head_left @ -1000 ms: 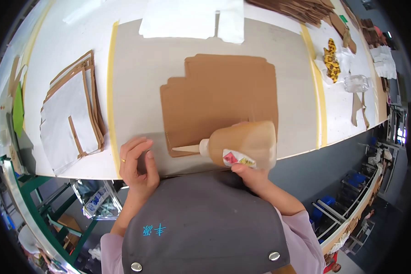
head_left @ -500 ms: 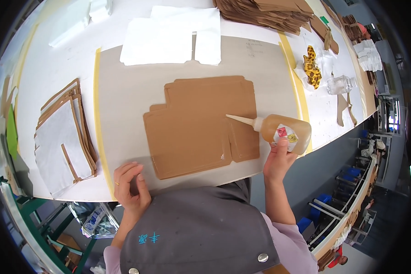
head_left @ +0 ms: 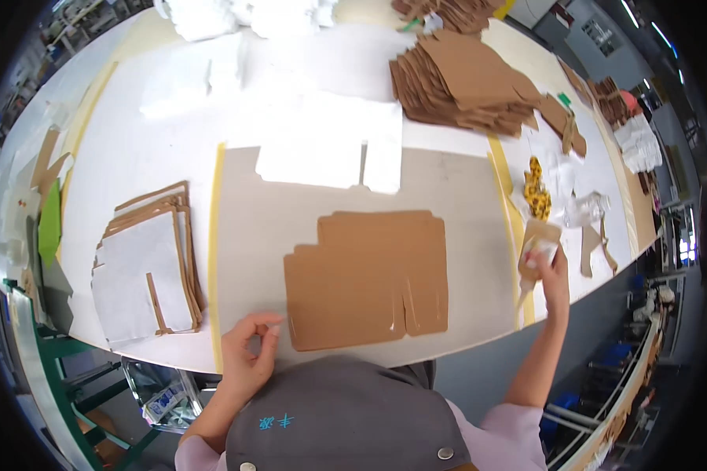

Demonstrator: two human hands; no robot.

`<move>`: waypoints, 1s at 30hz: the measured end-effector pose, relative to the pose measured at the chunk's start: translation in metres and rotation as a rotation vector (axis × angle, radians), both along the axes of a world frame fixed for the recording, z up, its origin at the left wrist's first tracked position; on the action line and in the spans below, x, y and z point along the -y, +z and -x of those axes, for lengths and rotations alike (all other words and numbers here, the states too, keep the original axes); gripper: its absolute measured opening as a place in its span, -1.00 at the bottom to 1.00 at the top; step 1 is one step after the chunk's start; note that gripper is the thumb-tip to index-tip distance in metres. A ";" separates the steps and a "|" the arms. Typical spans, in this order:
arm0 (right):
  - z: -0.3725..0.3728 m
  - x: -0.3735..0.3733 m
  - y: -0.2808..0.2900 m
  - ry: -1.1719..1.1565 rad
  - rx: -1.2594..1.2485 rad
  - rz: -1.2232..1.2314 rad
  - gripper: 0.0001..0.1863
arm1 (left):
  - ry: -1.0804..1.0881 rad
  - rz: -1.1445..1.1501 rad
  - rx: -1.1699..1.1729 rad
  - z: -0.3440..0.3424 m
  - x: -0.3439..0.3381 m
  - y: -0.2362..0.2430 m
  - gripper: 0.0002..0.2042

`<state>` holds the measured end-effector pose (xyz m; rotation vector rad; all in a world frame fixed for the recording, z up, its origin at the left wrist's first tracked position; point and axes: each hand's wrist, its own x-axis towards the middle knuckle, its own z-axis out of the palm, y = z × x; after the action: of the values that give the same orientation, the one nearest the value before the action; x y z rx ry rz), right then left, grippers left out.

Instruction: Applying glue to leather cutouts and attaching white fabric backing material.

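A flat brown cut-out sheet point(head_left: 353, 282) with a slit lies before me on the grey mat point(head_left: 247, 235). Shiny wet-looking streaks show beside the slit and at the lower left edge. My right hand point(head_left: 555, 282) grips a squeeze bottle point(head_left: 540, 235) of amber liquid over the yellow tape at the mat's right side. The bottle's long nozzle points down toward me. My left hand point(head_left: 250, 353) rests at the near table edge, just left of the sheet's lower corner. Its fingers are loosely bent, thumb and forefinger apart, with nothing between them.
White cut-out pieces point(head_left: 330, 153) lie beyond the sheet. To the left is a stack of brown pieces topped with a pale one point(head_left: 137, 267). A brown pile point(head_left: 467, 86) stands far right. Near the bottle are a leopard-print cloth point(head_left: 536, 192) and a clear container point(head_left: 591, 209).
My right hand has carried the squeeze bottle rightward, off the sheet, and its nozzle has swung from pointing left to pointing down. My left hand stays near the sheet's corner. The view has shifted.
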<state>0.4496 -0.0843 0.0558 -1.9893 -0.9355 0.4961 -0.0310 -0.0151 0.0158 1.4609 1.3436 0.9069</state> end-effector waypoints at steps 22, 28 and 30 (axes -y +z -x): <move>0.225 -0.265 -0.064 1.081 0.872 -0.438 -0.80 | -0.396 -0.544 -0.490 -0.036 -0.214 -0.001 -0.49; 0.208 -0.277 -0.073 0.918 -0.132 -0.068 -0.88 | -0.555 -0.541 -0.437 -0.040 -0.229 0.005 -0.25; 0.201 -0.283 -0.069 0.974 -0.421 0.078 -0.88 | -0.558 -0.448 -0.472 -0.044 -0.232 0.013 -0.21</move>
<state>0.2483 0.1990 -0.0135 -1.2828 -1.5734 1.4288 0.0127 0.2169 0.0284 2.3572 0.9772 0.5219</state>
